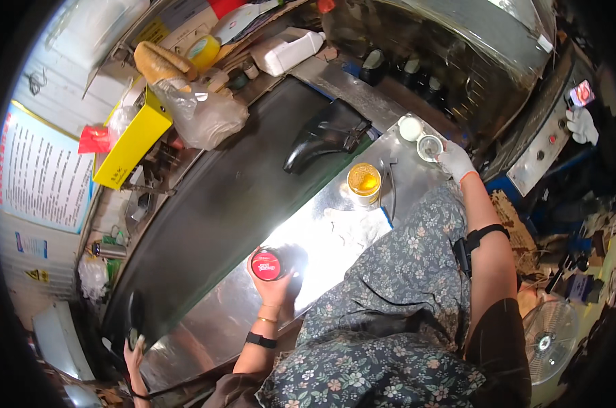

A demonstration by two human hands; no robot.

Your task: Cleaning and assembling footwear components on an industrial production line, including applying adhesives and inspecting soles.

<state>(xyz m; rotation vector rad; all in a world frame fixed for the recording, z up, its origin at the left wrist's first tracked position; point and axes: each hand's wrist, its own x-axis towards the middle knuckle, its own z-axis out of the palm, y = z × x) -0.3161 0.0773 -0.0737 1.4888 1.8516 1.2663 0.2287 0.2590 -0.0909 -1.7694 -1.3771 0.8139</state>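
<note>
My bare left hand point(272, 294) is wrapped round a can with a red round top point(265, 264), over the shiny metal tabletop point(206, 319). At the table's far right end, my right hand point(455, 162) in a white glove has its fingers closed at the rim of a small round white-rimmed cup point(429, 147). A white round pot point(410, 128) sits beside that cup. Between my hands stands a tub of yellow liquid point(363, 181), with a thin long-handled tool point(392, 183) to its right. A white cloth or paper point(355, 226) lies nearer me.
A dark belt point(206, 224) runs alongside the table, carrying a black boot point(327, 136). At lower left, another person's hand point(135, 355) is by a black shoe point(136, 311). A yellow box point(132, 141) and white jug point(287, 51) sit beyond; a fan point(546, 342) stands right.
</note>
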